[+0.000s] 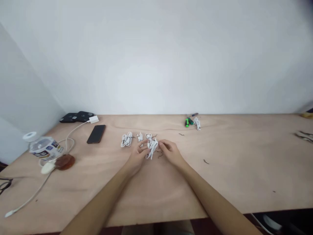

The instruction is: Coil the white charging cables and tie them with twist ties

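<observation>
A loosely coiled white cable [153, 147] is between my two hands, near the middle of the table. My left hand [140, 154] has its fingers curled round the coil's left side. At the coil's right edge, my right hand [170, 150] pinches it between thumb and fingers. Just behind them lie a tied pair of white cable bundles [126, 139], a small white bundle [140, 137] and another white bundle [148, 136], partly hidden by the held cable. Dark twist ties [160, 153] lie beside my right fingertips.
On the wooden table [161, 195], a phone [96, 134], plastic bottle [45, 147], white charger [93, 119] and black boxes [83, 116] stand left. Green-handled screwdrivers [187, 122] and a white cable [197, 124] lie at the back right. Dark tools [304, 136] lie far right.
</observation>
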### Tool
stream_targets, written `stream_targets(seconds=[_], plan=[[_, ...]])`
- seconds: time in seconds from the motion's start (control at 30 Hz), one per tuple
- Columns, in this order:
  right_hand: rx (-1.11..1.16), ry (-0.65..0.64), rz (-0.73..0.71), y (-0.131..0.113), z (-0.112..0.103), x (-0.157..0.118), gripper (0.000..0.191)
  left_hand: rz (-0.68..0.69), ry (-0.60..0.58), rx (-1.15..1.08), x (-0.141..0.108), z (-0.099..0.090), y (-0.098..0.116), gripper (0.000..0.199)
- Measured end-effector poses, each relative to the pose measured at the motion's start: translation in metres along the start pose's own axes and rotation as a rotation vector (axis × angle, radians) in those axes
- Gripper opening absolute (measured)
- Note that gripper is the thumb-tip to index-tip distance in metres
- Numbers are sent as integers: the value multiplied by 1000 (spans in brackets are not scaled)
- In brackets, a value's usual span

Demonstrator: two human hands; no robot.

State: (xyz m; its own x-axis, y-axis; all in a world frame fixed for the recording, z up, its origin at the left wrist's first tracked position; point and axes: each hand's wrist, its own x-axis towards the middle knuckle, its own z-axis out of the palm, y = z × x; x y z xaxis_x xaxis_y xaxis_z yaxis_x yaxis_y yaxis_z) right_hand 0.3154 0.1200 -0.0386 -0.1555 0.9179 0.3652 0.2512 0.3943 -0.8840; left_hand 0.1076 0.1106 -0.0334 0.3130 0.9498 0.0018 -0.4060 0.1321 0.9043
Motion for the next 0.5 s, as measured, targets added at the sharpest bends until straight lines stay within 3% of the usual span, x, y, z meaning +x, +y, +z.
stream_targets(seconds=[0.13, 0.3, 0.5], plan=[[163, 86, 98, -15, 16, -14, 30, 38, 59, -31, -1, 4, -4, 62], [57, 59, 26, -26, 33, -23, 27, 80, 158, -45, 0, 6, -17, 59], [86, 114, 9, -12, 36, -25, 31, 78, 167, -50, 2, 1, -24, 56]])
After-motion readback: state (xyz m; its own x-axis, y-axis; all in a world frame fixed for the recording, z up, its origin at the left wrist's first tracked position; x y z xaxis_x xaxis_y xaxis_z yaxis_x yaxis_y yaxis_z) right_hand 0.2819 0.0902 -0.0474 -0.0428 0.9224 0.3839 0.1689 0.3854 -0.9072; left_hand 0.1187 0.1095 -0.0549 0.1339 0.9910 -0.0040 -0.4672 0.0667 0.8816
